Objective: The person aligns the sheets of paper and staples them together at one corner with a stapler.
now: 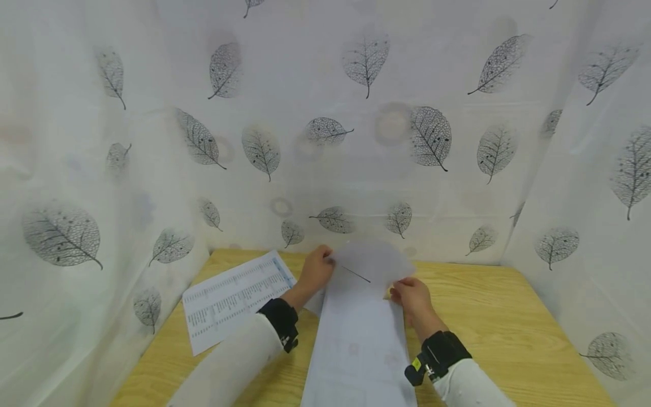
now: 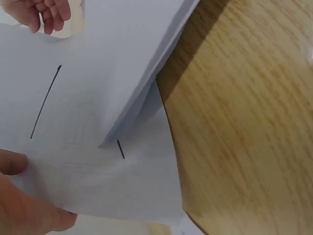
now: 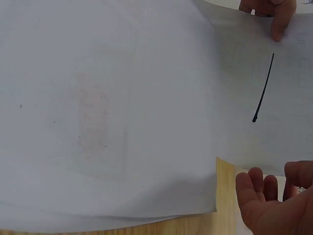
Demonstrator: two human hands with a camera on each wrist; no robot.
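White paper [image 1: 362,339] laid lengthwise on wood-grain table [image 1: 483,322], between the hands; far end raised, black line [image 1: 356,273] exposed. Far part's left edge pinched by left hand [image 1: 317,268]. Right hand [image 1: 414,297] set at opposite edge, fingers loosely bent; grip cannot be told. Work judged partway: layers overlapped, far end not yet flat. Printed sheet [image 1: 234,299] left untouched beside left forearm.

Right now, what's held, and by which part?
White paper with a black line: the left hand pinches its far end's left edge; the right hand is at the right edge, its grip unclear.
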